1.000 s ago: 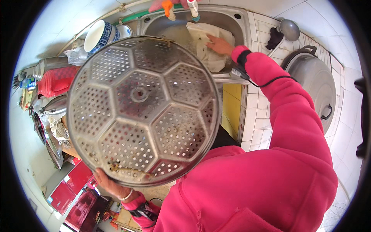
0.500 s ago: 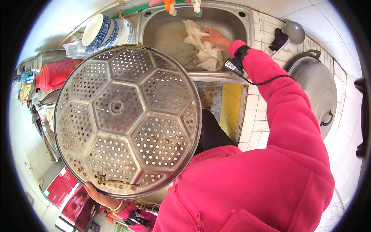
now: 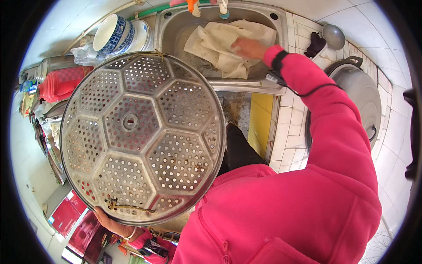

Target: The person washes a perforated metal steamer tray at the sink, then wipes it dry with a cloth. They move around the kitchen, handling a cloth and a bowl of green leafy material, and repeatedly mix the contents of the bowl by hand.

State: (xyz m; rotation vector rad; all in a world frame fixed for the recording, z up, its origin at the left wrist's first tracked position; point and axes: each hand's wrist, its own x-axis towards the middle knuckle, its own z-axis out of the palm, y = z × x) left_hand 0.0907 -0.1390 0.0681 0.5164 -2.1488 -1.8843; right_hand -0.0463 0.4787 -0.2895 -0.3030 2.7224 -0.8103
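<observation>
My left hand (image 3: pixel 115 225) is closed on the lower rim of a large round metal steamer tray (image 3: pixel 140 152), punched with holes in a hexagon pattern. Its fingers go behind the tray, which stands tilted toward me on the left. A short brown twisted strand (image 3: pixel 130 207) clings near the tray's bottom edge. In the steel sink (image 3: pixel 175 38) a cream cloth (image 3: pixel 212 44) lies spread out, wet-looking. Over the cloth's right part is my right hand (image 3: pixel 250 48), smeared by motion, so whether its fingers grip the cloth is unclear.
Blue-patterned bowls (image 3: pixel 115 34) and plates stand left of the sink, near a red basket (image 3: pixel 63 83). On the tiled counter to the right are a large lidded pot (image 3: pixel 358 94), a grey ladle (image 3: pixel 334 37) and a dark cloth (image 3: pixel 315 44). Taps (image 3: pixel 223 8) hang over the sink's far edge.
The cloth, bunched under my right hand before, is now spread wide across the sink. My right hand has shifted slightly right and down. The tray has moved slightly left, still in my left hand.
</observation>
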